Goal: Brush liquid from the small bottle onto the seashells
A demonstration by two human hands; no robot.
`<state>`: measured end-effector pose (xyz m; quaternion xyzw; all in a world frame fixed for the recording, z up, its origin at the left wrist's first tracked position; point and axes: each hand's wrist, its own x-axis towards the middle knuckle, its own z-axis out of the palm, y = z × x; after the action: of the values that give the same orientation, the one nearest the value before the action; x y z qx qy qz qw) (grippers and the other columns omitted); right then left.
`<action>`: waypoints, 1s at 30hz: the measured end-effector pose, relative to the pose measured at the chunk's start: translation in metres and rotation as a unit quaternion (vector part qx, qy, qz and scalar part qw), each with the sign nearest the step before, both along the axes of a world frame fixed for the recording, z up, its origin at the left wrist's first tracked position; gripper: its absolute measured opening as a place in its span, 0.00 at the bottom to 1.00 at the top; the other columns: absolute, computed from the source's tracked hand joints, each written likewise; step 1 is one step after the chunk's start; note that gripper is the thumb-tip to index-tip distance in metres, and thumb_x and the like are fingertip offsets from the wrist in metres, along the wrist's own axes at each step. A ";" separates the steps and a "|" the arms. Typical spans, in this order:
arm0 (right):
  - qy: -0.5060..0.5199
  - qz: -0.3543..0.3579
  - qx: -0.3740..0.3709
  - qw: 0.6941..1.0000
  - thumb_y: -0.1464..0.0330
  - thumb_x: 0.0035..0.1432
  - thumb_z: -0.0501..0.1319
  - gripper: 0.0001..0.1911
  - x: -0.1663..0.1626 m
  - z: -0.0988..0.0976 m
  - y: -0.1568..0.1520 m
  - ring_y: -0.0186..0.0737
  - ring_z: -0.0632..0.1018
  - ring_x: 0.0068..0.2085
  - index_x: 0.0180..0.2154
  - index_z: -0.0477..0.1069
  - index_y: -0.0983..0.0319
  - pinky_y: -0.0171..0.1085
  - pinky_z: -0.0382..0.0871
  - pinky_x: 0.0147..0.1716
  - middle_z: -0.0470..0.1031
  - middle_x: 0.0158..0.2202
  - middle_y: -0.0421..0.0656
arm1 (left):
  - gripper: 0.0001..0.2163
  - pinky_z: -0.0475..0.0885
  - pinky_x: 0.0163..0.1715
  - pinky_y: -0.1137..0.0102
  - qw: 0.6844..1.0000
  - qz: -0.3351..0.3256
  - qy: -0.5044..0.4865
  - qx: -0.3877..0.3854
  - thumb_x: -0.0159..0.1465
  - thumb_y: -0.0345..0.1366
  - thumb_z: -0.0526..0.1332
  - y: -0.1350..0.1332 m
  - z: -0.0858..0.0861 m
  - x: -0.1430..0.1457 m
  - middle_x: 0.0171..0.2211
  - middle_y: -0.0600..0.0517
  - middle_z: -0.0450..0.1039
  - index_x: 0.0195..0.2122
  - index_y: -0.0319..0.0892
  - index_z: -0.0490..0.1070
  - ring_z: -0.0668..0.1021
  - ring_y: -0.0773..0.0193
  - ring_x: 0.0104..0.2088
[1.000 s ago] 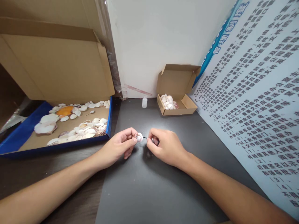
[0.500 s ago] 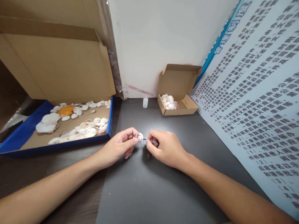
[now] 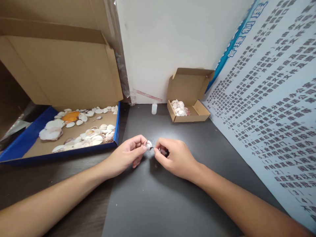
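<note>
Between the thumb and fingers of my left hand (image 3: 130,151) is a small white seashell (image 3: 148,145) with dark specks. My right hand (image 3: 174,156) is closed in a pinch just to the right of it. A thin dark-tipped tool (image 3: 151,148) pokes out from the right fingertips and reaches the lower right side of the seashell. Most of that tool is hidden inside the hand, so its kind cannot be made out. Both hands are held just above the dark grey mat (image 3: 140,204).
At left, a large open cardboard box with blue sides (image 3: 117,131) holds many white shells and an orange one (image 3: 70,116). A small translucent bottle (image 3: 154,108) stands behind my hands. A small open carton (image 3: 192,118) with shells is at back right. A printed sheet (image 3: 276,108) borders the right.
The dark tip in my right hand has shifted slightly lower against the seashell. My left hand keeps its grip. The whole view has moved a little.
</note>
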<state>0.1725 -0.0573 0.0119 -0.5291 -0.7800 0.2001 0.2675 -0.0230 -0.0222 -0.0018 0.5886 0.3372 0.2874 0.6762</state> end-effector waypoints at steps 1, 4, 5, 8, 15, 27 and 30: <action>-0.012 -0.016 -0.004 1.000 0.70 0.58 0.59 0.06 0.000 0.000 0.001 0.30 0.66 0.25 0.28 0.67 0.60 0.33 0.52 0.26 0.70 0.23 0.35 | 0.13 0.60 0.16 0.76 1.000 0.001 -0.001 -0.002 0.63 0.46 0.63 0.000 0.000 0.000 0.18 0.63 0.58 0.34 0.42 0.63 0.59 0.75 0.16; -0.016 -0.042 -0.003 0.999 0.70 0.57 0.59 0.07 0.001 0.001 0.002 0.30 0.65 0.24 0.26 0.66 0.60 0.33 0.52 0.26 0.69 0.22 0.34 | 0.13 0.60 0.16 0.76 1.000 0.002 0.000 -0.004 0.63 0.46 0.63 0.000 0.001 0.001 0.18 0.63 0.58 0.33 0.42 0.63 0.59 0.75 0.16; -0.003 -0.036 0.004 0.999 0.70 0.57 0.59 0.07 0.001 0.002 0.001 0.30 0.65 0.24 0.27 0.66 0.60 0.33 0.53 0.26 0.68 0.22 0.34 | 0.13 0.60 0.16 0.77 1.000 0.003 0.001 -0.004 0.63 0.46 0.63 0.000 0.001 0.001 0.18 0.63 0.58 0.33 0.42 0.63 0.59 0.75 0.16; 0.044 0.018 0.029 0.998 0.69 0.60 0.58 0.06 0.001 0.003 -0.001 0.30 0.67 0.26 0.29 0.66 0.60 0.32 0.56 0.28 0.69 0.25 0.35 | 0.13 0.60 0.16 0.77 1.000 0.002 0.003 -0.003 0.63 0.46 0.62 0.000 -0.001 0.000 0.18 0.63 0.58 0.34 0.42 0.63 0.60 0.75 0.16; -0.031 -0.027 -0.011 0.999 0.71 0.58 0.58 0.06 0.001 -0.001 0.002 0.30 0.65 0.24 0.28 0.67 0.60 0.33 0.51 0.26 0.69 0.23 0.35 | 0.13 0.60 0.16 0.77 1.000 0.001 -0.004 -0.006 0.64 0.45 0.62 0.000 -0.001 0.000 0.18 0.63 0.57 0.34 0.43 0.62 0.59 0.75 0.16; -0.031 0.001 -0.003 1.000 0.70 0.61 0.57 0.06 0.001 -0.003 0.001 0.31 0.67 0.26 0.31 0.67 0.60 0.33 0.52 0.27 0.71 0.26 0.36 | 0.12 0.60 0.16 0.78 1.000 -0.004 -0.003 0.001 0.64 0.45 0.61 0.000 -0.001 0.000 0.17 0.63 0.57 0.35 0.42 0.62 0.59 0.75 0.16; -0.053 -0.014 -0.009 0.998 0.70 0.62 0.56 0.06 0.003 -0.005 0.002 0.31 0.66 0.26 0.31 0.67 0.60 0.34 0.50 0.27 0.71 0.26 0.36 | 0.13 0.60 0.16 0.78 1.000 -0.004 -0.002 0.000 0.64 0.45 0.61 0.000 0.000 0.001 0.18 0.63 0.57 0.34 0.42 0.62 0.59 0.75 0.16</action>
<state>0.1751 -0.0551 0.0071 -0.5525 -0.7837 0.1750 0.2235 -0.0224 -0.0225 -0.0022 0.5896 0.3336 0.2854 0.6780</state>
